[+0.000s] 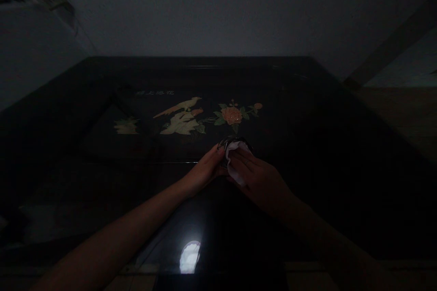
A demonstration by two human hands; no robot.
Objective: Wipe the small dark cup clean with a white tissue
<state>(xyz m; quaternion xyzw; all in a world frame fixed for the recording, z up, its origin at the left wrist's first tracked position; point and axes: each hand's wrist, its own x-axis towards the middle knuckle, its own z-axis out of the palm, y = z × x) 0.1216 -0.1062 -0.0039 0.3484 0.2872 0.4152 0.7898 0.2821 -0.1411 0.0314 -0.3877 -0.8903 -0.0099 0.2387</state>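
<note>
Close together, the left hand (pixel 209 163) grips a glassy container (pixel 223 142), the right hand (pixel 262 179) clasps white cloth (pixel 235 174) against it; the worktop (pixel 307 154) bears Chinese characters (pixel 155 92), including 上.

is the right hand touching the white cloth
Touching. The head view shows the right hand laid directly over the white cloth, no gap between them, with cloth showing around the fingers.

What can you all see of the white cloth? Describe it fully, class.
The white cloth looks thin and soft, possibly fabric or paper, and is crumpled with an uneven edge. It lies against a dark shiny object in the left grip, below the orange flower in the picture. The right grip covers its middle.
</note>
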